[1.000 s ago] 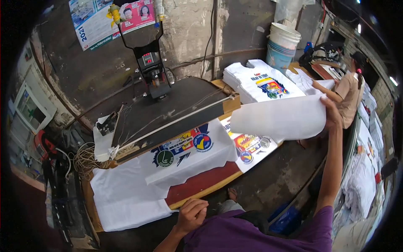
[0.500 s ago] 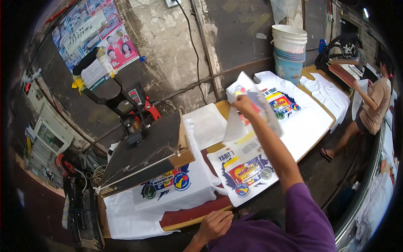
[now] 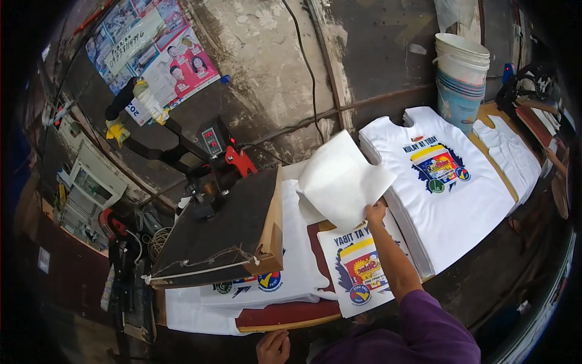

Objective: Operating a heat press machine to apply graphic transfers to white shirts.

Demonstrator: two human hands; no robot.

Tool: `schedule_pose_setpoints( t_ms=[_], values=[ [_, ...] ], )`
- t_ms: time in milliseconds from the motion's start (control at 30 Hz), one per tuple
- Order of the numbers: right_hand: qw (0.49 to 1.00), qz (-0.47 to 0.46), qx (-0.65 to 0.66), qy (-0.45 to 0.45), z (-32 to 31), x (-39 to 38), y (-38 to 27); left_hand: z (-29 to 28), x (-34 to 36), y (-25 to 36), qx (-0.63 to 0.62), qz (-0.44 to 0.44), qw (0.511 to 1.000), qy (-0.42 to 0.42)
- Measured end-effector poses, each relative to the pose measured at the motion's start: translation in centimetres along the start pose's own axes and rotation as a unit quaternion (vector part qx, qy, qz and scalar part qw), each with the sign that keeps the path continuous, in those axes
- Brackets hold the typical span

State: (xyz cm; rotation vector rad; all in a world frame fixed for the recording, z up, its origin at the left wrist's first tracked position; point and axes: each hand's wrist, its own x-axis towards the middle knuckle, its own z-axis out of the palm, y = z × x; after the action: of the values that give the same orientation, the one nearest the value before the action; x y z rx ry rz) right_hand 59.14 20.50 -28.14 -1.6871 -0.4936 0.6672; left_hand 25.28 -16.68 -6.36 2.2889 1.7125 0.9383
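My right hand (image 3: 376,211) pinches the lower right corner of a curved, plain white sheet (image 3: 339,173), held beside the tall stack of white printed T-shirts (image 3: 448,206). Below it lie printed transfer sheets (image 3: 357,267) with mirrored colourful lettering and logos. To their left, a white T-shirt (image 3: 200,309) with logos rests on a red board (image 3: 273,316), partly hidden under the black heat-press plate (image 3: 206,224). My left hand (image 3: 273,346) is at the yellow front edge of that board, fingers curled and closed, with nothing visible in them.
Stacked buckets (image 3: 461,85) stand behind the shirts, near more white garments (image 3: 506,158). Another person's arm (image 3: 558,164) shows at the far right. Coiled cord (image 3: 159,241) and black equipment (image 3: 136,291) lie at the left. A wall poster (image 3: 151,54) hangs above.
My right hand has carried the sheet leftward from the right side, flipping it past a printed face to plain side up. The view has shifted, leaving the co-worker mostly out of frame.
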Motion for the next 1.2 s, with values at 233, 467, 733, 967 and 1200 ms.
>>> schedule_pose_setpoints(
  t_ms=[233, 467, 733, 967, 1200],
  values=[
    [0.996, 0.034, -0.085, 0.013, 3.6, -2.5, 1.2, 0.8, 1.1, 0.9, 0.02, -0.015, 1.0, -0.013],
    [0.972, 0.185, 0.118, -0.081, 10.9, -1.8, 3.9, 1.7, 1.3, 1.8, 0.011, -0.037, 0.998, -0.044],
    [0.941, 0.266, 0.147, -0.152, 13.3, -5.6, 0.7, 1.6, -0.3, 1.3, 0.01, -0.092, 0.994, -0.054],
    [0.892, 0.326, 0.195, -0.246, 12.2, -6.8, -0.3, 1.2, -1.8, -1.0, -0.078, -0.151, 0.984, -0.048],
    [0.87, 0.178, -0.021, -0.459, 2.1, -13.0, -1.3, 1.5, -8.0, -21.7, -0.163, -0.344, 0.865, 0.327]
  ],
)
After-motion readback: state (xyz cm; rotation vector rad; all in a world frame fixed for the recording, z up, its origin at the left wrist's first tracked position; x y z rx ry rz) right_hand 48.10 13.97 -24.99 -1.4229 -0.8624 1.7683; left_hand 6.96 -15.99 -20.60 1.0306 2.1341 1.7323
